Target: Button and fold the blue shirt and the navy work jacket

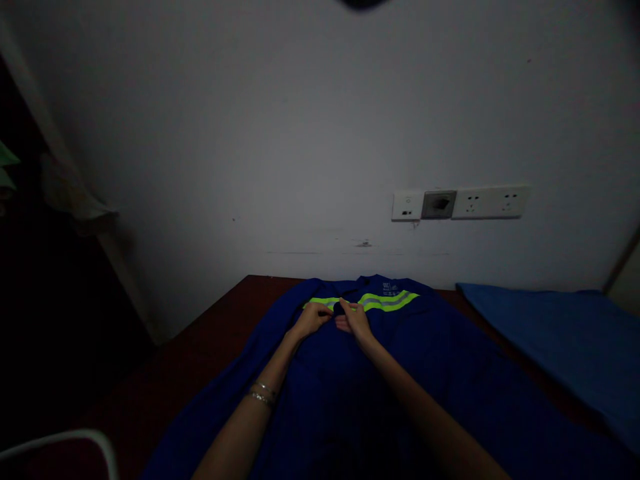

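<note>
A dark blue work jacket (400,347) lies spread out with its collar toward the wall and a yellow-green and grey reflective band across the chest. Both hands meet at the middle of its front, near the band. My left hand (311,320) pinches the jacket's front edge between thumb and fingers. Close beside it, my right hand (356,320) grips the facing edge, some of its fingers tucked under the cloth. Whether a button or other fastener sits between the fingertips is too small and dark to make out. Two bracelets (263,393) circle the left wrist.
The jacket rests on a dark red tabletop (220,320) against a pale wall. A lighter blue cloth (550,333) lies at the right. Wall sockets (487,203) sit above the table. A white curved bar (75,435) shows at lower left, where the room is very dark.
</note>
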{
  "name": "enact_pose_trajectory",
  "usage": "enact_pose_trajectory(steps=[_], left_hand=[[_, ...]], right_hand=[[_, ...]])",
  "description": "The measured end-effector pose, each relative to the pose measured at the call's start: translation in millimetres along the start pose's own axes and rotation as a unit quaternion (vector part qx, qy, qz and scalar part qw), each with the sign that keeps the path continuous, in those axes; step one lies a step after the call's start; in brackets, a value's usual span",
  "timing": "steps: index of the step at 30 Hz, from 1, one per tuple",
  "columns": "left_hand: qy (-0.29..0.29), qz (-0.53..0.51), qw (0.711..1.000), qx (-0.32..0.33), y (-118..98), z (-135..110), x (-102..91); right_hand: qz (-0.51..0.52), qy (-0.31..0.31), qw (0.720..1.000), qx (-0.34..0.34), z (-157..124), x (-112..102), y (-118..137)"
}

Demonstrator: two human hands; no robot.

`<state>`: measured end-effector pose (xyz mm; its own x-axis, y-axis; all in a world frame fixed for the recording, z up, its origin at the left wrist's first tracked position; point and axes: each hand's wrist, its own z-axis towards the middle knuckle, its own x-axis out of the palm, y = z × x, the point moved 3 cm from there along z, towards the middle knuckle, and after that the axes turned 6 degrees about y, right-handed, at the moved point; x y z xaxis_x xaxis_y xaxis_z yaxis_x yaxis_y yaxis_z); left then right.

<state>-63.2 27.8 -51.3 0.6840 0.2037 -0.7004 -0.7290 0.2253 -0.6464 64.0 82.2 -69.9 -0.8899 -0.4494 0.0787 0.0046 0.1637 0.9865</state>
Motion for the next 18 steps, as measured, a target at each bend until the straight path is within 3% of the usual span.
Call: enact_pose_trajectory(steps=[4,8,14,18], left_hand=[[0.018,0.009,1.000,0.018,-2.1,-0.5,-2.5],[0.036,-0.013,0.999,-0.004,4.1,0.2,-3.6],[0.030,-0.020,0.999,0.000,5.3,2.0,-3.3],[0.016,-0.126,0.990,-0.063,8.8,3.8,-5.1]], right_hand=[[0.005,0.018,1.000,0.014,0.0,0.5,1.3],[0.004,0.042,0.999,0.010,-2.4,-0.8,2.1],[0.025,0.055,0.998,0.029,-0.9,-5.5,1.8],[0.011,0.058,0.998,0.020,1.4,-2.9,-0.9]])
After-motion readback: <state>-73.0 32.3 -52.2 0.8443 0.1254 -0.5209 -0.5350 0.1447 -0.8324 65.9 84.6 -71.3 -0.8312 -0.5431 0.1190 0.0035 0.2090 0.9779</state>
